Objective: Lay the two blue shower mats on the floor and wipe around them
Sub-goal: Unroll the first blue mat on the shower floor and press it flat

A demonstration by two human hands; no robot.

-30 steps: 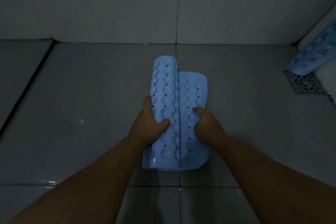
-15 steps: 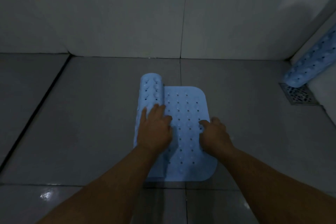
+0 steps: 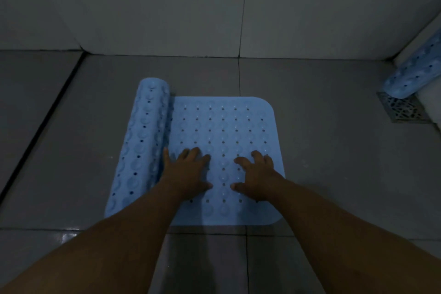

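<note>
A: Grip, both hands?
B: Left hand (image 3: pixel 188 172): fingers spread, palm flat on the blue shower mat (image 3: pixel 223 136), nothing clasped. Right hand (image 3: pixel 256 175): same, splayed flat, nothing clasped. The thumbs point toward each other, apart.

A: Mat, position?
B: On the grey tiled floor (image 3: pixel 334 150), partly unrolled. The right portion lies flat, perforated, rounded corners at the far right and near right. The left portion is a roll (image 3: pixel 143 141), suction cups outward, lying along the flat part's left edge. The left hand's fingers sit just beside the roll.

A: Second mat?
B: Second blue mat (image 3: pixel 415 74): rolled, far right, leaning against the wall (image 3: pixel 167 7), lower end over the metal floor drain (image 3: pixel 401 108).

A: Floor condition?
B: Wet sheen near the left forearm.
</note>
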